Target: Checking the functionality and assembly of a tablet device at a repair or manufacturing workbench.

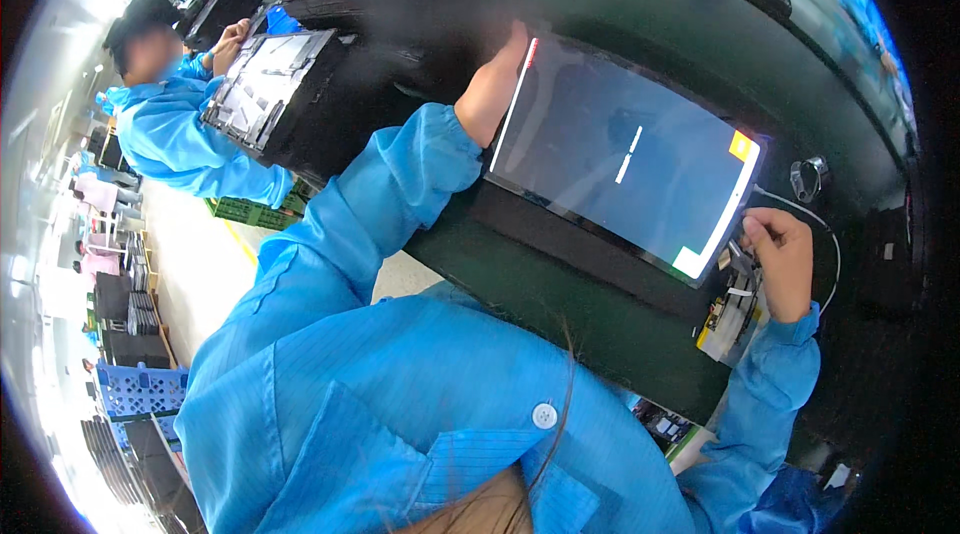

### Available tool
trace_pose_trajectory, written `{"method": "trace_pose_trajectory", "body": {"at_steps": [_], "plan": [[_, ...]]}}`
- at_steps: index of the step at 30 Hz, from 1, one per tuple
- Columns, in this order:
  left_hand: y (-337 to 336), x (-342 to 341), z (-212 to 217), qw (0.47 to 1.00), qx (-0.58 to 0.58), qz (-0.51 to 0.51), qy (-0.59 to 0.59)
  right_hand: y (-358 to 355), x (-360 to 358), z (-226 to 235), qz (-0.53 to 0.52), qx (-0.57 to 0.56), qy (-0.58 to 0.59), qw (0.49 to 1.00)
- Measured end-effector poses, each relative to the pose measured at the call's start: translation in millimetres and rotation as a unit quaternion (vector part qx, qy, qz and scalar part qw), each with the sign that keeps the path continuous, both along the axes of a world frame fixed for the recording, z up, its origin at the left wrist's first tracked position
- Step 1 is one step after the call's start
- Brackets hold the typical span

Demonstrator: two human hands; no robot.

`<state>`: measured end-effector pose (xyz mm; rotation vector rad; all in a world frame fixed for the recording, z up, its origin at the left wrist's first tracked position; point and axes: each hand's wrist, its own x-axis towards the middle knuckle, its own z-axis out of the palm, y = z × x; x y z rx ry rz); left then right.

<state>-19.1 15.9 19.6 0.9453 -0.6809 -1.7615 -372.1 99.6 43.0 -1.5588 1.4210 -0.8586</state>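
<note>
A tablet (610,159) with a lit dark screen lies tilted on a black mat in front of me. It shows a short white line in the middle, coloured patches at the corners and a bright strip along its right edge. My left hand (490,94) grips the tablet's left edge, its fingers partly hidden there. Beside the right edge, my right hand (782,259) has thumb and fingers pinched together; what is between them is too small to make out. A white cable (815,214) runs from the tablet's right edge and curves behind that hand.
Small parts in a clear and yellow holder (728,319) sit below my right hand. A shiny ring-shaped item (808,177) lies to the right. At the left, a person in blue (180,134) works by a black stack topped with pale sheets (268,84). A blue crate (140,392) stands farther left.
</note>
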Motion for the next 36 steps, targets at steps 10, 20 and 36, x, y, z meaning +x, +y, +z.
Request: {"method": "trace_pose_trajectory", "body": {"at_steps": [10, 20, 36], "plan": [[1.7, 6.5, 5.0, 0.997, 0.004, -0.067, 0.042, 17.1, -0.6, 13.3, -0.008, -0.195, 0.256, 0.947], [2.4, 2.0, 6.6, 0.993, 0.005, -0.098, 0.067, 96.3, -116.1, -36.5, -0.284, -0.119, 0.615, 0.726], [6.0, 0.5, 11.5, 0.994, 0.010, -0.090, 0.067, 81.7, -22.3, 10.0, -0.259, -0.202, 0.405, 0.853]]}}
